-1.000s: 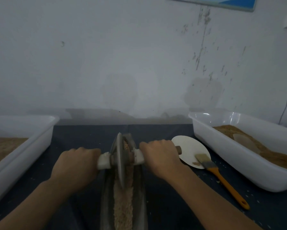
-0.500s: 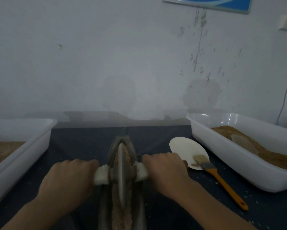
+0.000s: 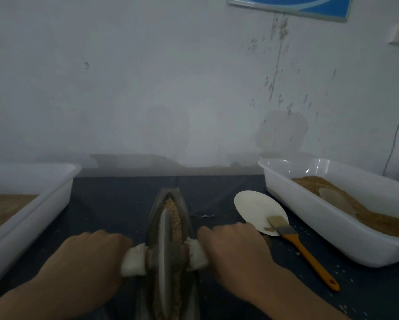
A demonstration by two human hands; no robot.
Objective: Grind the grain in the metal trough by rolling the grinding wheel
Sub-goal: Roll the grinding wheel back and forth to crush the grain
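Grain (image 3: pixel 176 218) lies in the metal trough (image 3: pixel 185 218), between the two hands and stretching beyond their fingers toward the wall. Outside the left knuckles stands a white tub (image 3: pixel 43 204) of brown meal. The left hand (image 3: pixel 87 259) has its fingers curled over the white-wrapped axle (image 3: pixel 133 262). The grinding wheel (image 3: pixel 165 250) stands on edge in the trough between both fists. The right hand (image 3: pixel 235 248) grasps the axle's other end. Past the right fingers lie a pale disc (image 3: pixel 254 209) and an orange-handled brush (image 3: pixel 304 250), then a second tub (image 3: pixel 332 234).
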